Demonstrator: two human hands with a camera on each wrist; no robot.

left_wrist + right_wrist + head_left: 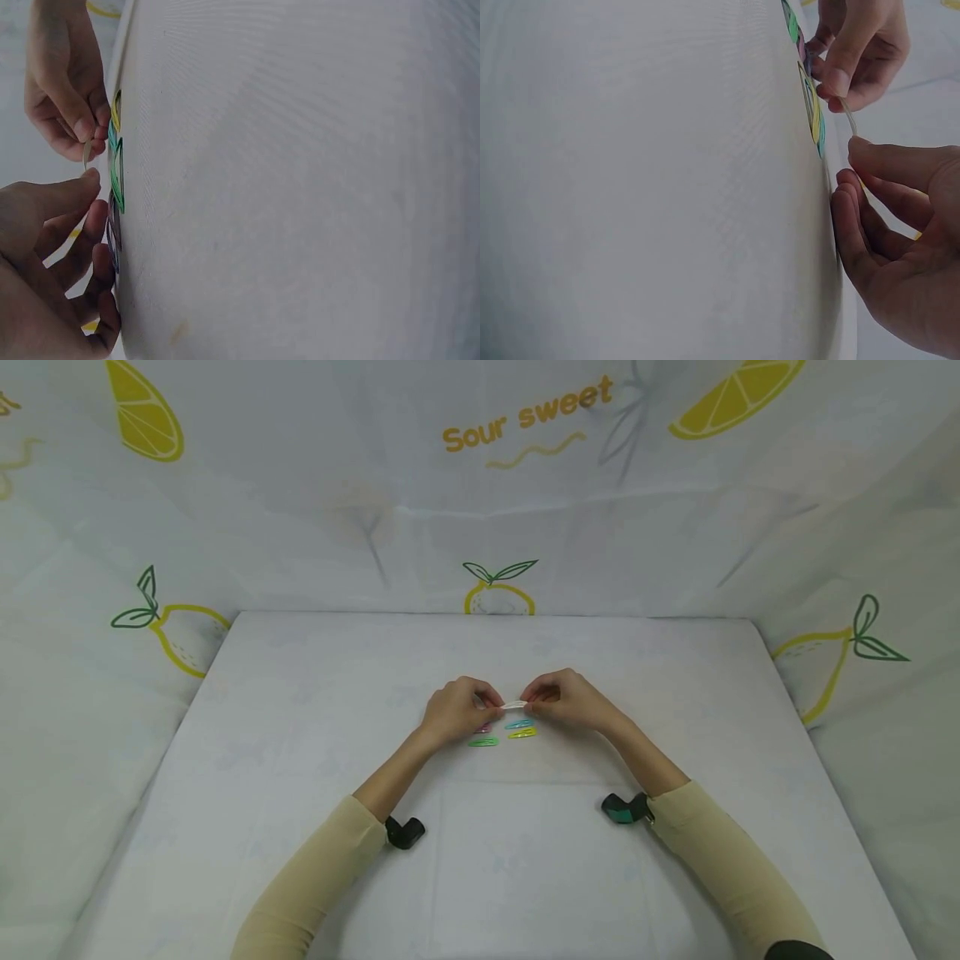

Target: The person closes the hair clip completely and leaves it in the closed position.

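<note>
A white snap hair clip (pixel 513 704) is held by its two ends between both hands, just above the table. My left hand (pixel 459 710) pinches one end between thumb and fingertips; my right hand (pixel 568 700) pinches the other end the same way. Below the hands, on the table, lie a blue hair clip (pixel 519 724), a yellow hair clip (pixel 522 733) and a green hair clip (pixel 483 742). A pink hair clip (pixel 485 727) is partly hidden by my left hand. In the left wrist view, a dark purplish clip (pixel 113 232) shows beside the left fingers.
The white table (pixel 480 860) reaches back to a hanging cloth (pixel 315 527) printed with lemons. Black wrist devices stick out under both cuffs, the left device (pixel 406 833) and the right device (pixel 624 809) close over the table.
</note>
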